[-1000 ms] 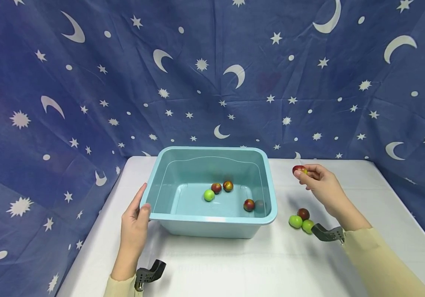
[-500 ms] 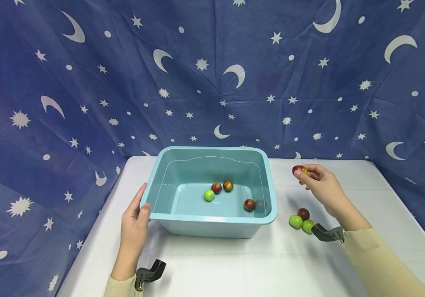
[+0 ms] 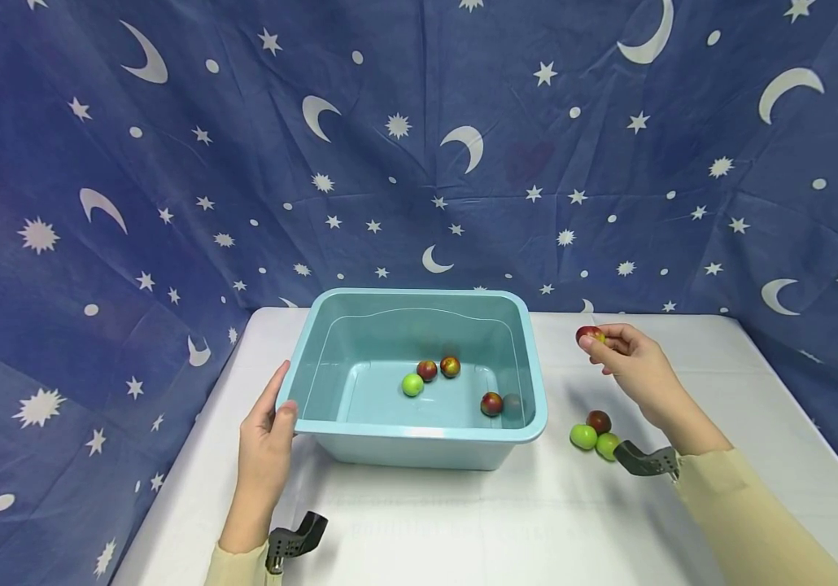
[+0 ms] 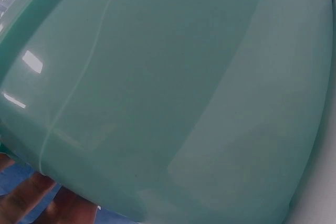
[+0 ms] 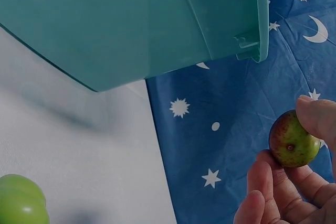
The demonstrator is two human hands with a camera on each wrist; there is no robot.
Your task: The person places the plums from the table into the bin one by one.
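Observation:
In the head view a light blue plastic tub [image 3: 404, 456] stands mid-table. My left hand [image 3: 264, 452] grips its left rim near the front corner, thumb at the rim and fingers along the outer side. In the left wrist view some fingers [image 4: 68, 205] show beside the tub's wall. Right of the tub, my right hand [image 3: 642, 374] holds up a red and yellow-green plum [image 3: 587, 334], pinched between thumb and fingertips; its blossom or stem end [image 5: 291, 147] faces the right wrist camera. Inside the tub lie a green plum [image 3: 412, 385] and several dark red ones [image 3: 491, 404].
On the white tabletop [image 3: 419, 529], below the right hand, a dark red plum [image 3: 598, 422] sits against two green plums [image 3: 583, 437]. A blue cloth [image 3: 390, 163] with white moons and stars hangs behind and beside the table.

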